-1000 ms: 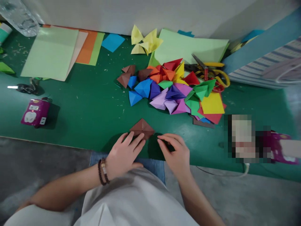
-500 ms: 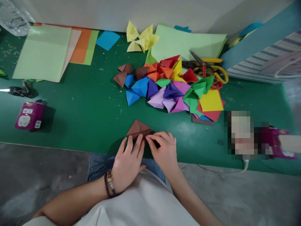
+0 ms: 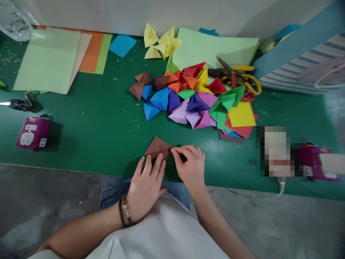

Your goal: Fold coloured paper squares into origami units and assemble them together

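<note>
A folded piece of brown origami paper point(image 3: 157, 145) lies on the green table near its front edge, with crease lines across it. My left hand point(image 3: 147, 183) rests flat with fingers spread, their tips pressing the paper's lower part. At the paper's right corner, my right hand point(image 3: 190, 163) pinches the tip between thumb and forefinger. Beyond both hands lies a heap of folded paper pieces in several colours, among them blue point(image 3: 161, 99), purple point(image 3: 198, 103) and brown point(image 3: 137, 89) ones.
Pale green paper sheets point(image 3: 48, 61) lie at the back left. Scissors point(image 3: 233, 72) and a yellow paper square point(image 3: 242, 114) sit right of the heap. A purple power socket point(image 3: 33, 133) stands at left. A blurred-out object point(image 3: 279, 151) with a cable lies at right.
My right hand has moved slightly up and right, from the paper's lower edge to its right corner. My left hand stays on the paper.
</note>
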`<state>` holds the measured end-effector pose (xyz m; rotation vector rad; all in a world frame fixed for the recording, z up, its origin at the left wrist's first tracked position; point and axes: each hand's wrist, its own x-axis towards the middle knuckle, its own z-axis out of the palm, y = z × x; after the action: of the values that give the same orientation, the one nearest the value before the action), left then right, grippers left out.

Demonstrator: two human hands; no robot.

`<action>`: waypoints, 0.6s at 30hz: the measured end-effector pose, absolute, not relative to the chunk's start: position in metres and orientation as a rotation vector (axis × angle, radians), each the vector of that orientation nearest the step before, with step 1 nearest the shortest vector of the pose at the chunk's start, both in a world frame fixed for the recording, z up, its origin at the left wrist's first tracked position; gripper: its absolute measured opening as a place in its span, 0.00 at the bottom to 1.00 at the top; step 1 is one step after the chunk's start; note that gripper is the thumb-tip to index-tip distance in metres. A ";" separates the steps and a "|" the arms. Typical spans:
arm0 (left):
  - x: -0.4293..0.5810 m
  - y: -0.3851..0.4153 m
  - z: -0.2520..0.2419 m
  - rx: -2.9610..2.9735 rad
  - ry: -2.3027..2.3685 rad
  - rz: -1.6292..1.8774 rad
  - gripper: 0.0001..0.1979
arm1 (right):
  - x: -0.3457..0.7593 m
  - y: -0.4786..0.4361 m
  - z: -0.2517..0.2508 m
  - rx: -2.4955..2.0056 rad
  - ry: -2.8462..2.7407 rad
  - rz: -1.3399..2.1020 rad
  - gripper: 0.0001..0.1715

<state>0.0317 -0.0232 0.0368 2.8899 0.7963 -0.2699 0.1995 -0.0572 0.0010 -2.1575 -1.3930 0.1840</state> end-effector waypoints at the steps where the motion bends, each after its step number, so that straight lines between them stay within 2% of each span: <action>1: 0.032 -0.023 0.037 2.894 0.793 -0.268 0.40 | 0.202 -0.056 0.000 -2.167 -1.387 0.167 0.13; 18: 0.029 -0.023 0.035 2.885 0.807 -0.230 0.41 | 0.216 -0.046 0.002 -2.183 -1.407 0.169 0.12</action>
<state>0.0293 -0.0234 0.0346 2.8852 0.8074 -0.2299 0.2164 -0.0462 0.0019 -2.1833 -1.4069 0.1690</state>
